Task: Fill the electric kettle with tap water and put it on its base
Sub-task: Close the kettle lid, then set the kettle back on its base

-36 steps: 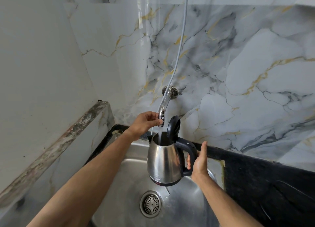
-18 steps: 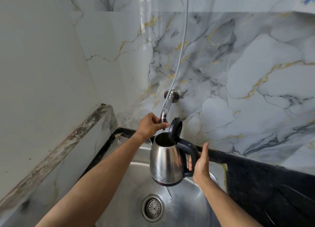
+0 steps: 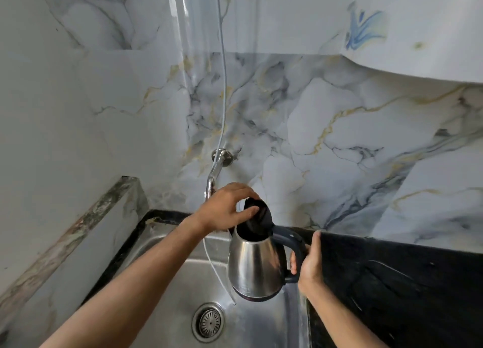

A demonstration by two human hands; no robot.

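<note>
Head view over a steel sink (image 3: 167, 277) set in the corner of a marble-patterned wall (image 3: 339, 138). The electric kettle (image 3: 254, 265), a stainless-steel body with a dark handle (image 3: 294, 245) and a dark hinged lid (image 3: 257, 217), is held in the air above the sink basin, roughly upright, to the right of the drain (image 3: 208, 323) and clear of the sink floor. The right hand (image 3: 311, 265) grips the handle from the right side, its fingers (image 3: 293, 265) wrapped closed around the vertical part of the handle and the thumb extended upward along the edge of the dark table (image 3: 392, 282). The left hand (image 3: 226, 209) reaches in from the left above the kettle mouth; its fingers (image 3: 248, 213) are curled narrowly onto the raised lid, thumb on the near face and the other fingertips over the top edge, so the lid is pinched between them. The lid stands tilted open, and the dark interior of the kettle shows beneath it; the water level cannot be told. The wall-mounted tap (image 3: 214, 175) ends just behind and left of the left hand, not over the kettle mouth. A thin stream of water (image 3: 215, 269) runs down from below the tap, passing left of the kettle body, and reaches the sink floor near the drain. A thin pale cord (image 3: 222, 86) hangs down the wall toward the tap fitting.
</note>
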